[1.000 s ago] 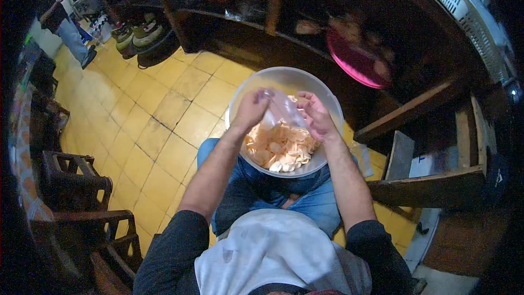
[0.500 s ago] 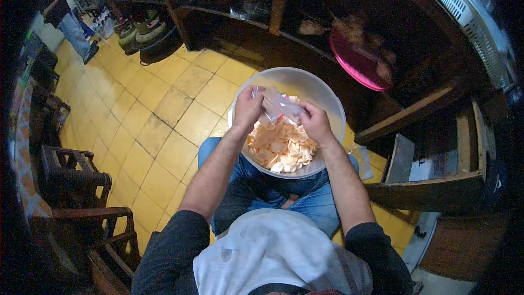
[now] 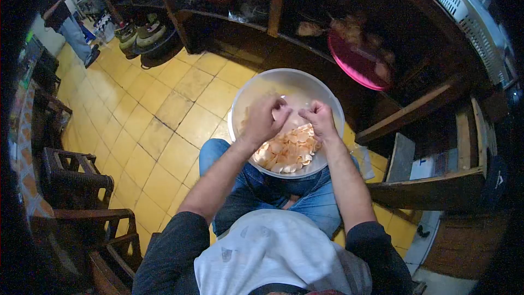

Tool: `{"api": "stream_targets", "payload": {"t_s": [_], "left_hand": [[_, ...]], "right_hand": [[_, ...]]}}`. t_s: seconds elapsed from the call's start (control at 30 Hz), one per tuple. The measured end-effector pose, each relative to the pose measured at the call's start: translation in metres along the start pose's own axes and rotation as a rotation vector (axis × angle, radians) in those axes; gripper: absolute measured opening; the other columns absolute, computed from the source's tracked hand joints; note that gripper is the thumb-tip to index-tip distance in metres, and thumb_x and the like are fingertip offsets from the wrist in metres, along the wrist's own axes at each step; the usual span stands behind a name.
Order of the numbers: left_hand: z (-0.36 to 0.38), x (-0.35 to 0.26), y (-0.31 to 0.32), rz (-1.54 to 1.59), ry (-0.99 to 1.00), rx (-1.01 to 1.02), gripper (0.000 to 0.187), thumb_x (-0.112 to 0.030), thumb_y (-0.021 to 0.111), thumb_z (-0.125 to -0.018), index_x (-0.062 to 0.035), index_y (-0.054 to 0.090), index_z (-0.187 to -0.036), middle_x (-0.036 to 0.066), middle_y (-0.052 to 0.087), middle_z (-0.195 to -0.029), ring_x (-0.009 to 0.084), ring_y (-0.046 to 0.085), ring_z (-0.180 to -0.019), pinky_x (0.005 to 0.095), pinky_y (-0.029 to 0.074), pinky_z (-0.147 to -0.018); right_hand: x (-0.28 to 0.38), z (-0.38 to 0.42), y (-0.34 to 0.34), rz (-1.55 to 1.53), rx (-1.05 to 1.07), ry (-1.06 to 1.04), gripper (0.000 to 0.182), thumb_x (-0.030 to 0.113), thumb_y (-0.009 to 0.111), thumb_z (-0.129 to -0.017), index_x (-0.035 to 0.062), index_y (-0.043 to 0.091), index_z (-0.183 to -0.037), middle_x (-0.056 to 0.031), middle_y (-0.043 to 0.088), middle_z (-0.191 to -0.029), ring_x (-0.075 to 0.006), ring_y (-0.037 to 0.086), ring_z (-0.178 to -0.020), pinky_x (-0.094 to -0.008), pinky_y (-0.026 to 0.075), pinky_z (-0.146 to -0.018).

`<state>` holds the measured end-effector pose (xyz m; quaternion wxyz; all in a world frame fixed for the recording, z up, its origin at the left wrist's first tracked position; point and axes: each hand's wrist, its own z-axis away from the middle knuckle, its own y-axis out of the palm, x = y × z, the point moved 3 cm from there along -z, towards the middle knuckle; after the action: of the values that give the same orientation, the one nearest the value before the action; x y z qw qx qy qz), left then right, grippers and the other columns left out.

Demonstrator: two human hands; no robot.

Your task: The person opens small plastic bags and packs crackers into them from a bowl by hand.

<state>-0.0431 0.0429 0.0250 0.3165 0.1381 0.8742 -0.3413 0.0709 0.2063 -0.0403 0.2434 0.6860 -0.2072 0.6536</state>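
Note:
A large translucent tub (image 3: 337, 142) sits in front of my lap, with thin pale-orange chips (image 3: 289, 150) heaped inside. Over its middle, my left hand (image 3: 265, 119) has its fingers curled together, slightly smeared by motion. Across from it, my right hand (image 3: 321, 120) is closed in a pinch, knuckles up. A clear plastic bag (image 3: 295, 110) hangs faintly between the two hands, its edges hard to make out against the tub. Both hands are above the chips, apart from each other.
Dark wooden shelves curve along the far side, holding a pink tray (image 3: 349, 65) with bagged goods. Brown chairs (image 3: 76, 169) stand at left. Shoes (image 3: 147, 35) rest near the shelf foot. A person (image 3: 71, 24) stands far left. A clear bag (image 3: 367, 164) lies right of the tub.
The bag was stretched plainly between my hands and now shows only faintly. My left hand has moved right and slightly down and turned its back upward; my right hand has tilted upright.

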Motion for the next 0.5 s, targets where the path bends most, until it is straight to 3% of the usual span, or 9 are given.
{"api": "stream_targets", "payload": {"t_s": [0.03, 0.13, 0.17, 0.23, 0.37, 0.5], "left_hand": [[0.004, 0.002, 0.009, 0.170, -0.265, 0.275, 0.037, -0.023, 0.076, -0.078, -0.0042, 0.059, -0.106, 0.010, 0.062, -0.088, 0.0174, 0.060, -0.077, 0.0303, 0.049, -0.069], [0.013, 0.000, 0.027, 0.397, -0.293, 0.308, 0.039, -0.025, 0.077, -0.077, -0.0039, 0.060, -0.105, 0.007, 0.063, -0.087, 0.0134, 0.059, -0.074, 0.0289, 0.050, -0.067], [0.014, 0.000, 0.029, 0.392, -0.245, 0.229, 0.041, -0.027, 0.079, -0.075, -0.0036, 0.061, -0.104, 0.005, 0.063, -0.081, 0.0128, 0.058, -0.072, 0.0288, 0.050, -0.067], [0.009, -0.001, 0.026, 0.360, -0.244, 0.246, 0.042, -0.027, 0.080, -0.074, -0.0035, 0.062, -0.104, 0.005, 0.063, -0.081, 0.0134, 0.058, -0.071, 0.0288, 0.050, -0.067], [0.011, 0.010, 0.024, 0.278, -0.218, 0.187, 0.040, -0.028, 0.080, -0.073, -0.0030, 0.063, -0.100, 0.010, 0.063, -0.086, 0.0200, 0.062, -0.072, 0.0314, 0.051, -0.066], [0.012, 0.008, 0.017, 0.223, -0.131, 0.161, 0.033, -0.025, 0.078, -0.075, -0.0027, 0.064, -0.095, 0.010, 0.062, -0.084, 0.0202, 0.061, -0.071, 0.0312, 0.051, -0.065]], "right_hand": [[-0.001, -0.001, -0.001, 0.070, 0.016, -0.093, 0.006, 0.009, 0.071, -0.081, 0.0052, 0.068, -0.079, -0.0009, 0.064, -0.071, -0.0066, 0.054, -0.061, -0.0230, 0.044, -0.054], [0.002, 0.001, 0.003, 0.234, 0.031, -0.024, 0.010, 0.009, 0.072, -0.080, 0.0046, 0.065, -0.075, 0.0004, 0.062, -0.070, -0.0065, 0.054, -0.062, -0.0231, 0.044, -0.056], [0.007, 0.004, 0.007, 0.236, 0.029, -0.024, 0.010, 0.009, 0.072, -0.080, 0.0046, 0.065, -0.075, 0.0004, 0.062, -0.070, -0.0065, 0.054, -0.062, -0.0231, 0.044, -0.056], [0.028, 0.015, 0.026, -0.175, 0.008, 0.120, 0.015, 0.009, 0.074, -0.079, 0.0048, 0.061, -0.071, 0.0012, 0.060, -0.070, -0.0066, 0.053, -0.064, -0.0229, 0.044, -0.059], [0.028, 0.012, 0.027, -0.057, 0.076, -0.001, 0.018, 0.009, 0.074, -0.078, 0.0050, 0.059, -0.071, 0.0015, 0.059, -0.070, -0.0065, 0.053, -0.066, -0.0230, 0.045, -0.061], [0.025, 0.012, 0.020, 0.010, 0.137, -0.067, 0.020, 0.007, 0.073, -0.079, 0.0063, 0.056, -0.069, 0.0016, 0.059, -0.069, -0.0060, 0.053, -0.065, -0.0223, 0.045, -0.060]]}}
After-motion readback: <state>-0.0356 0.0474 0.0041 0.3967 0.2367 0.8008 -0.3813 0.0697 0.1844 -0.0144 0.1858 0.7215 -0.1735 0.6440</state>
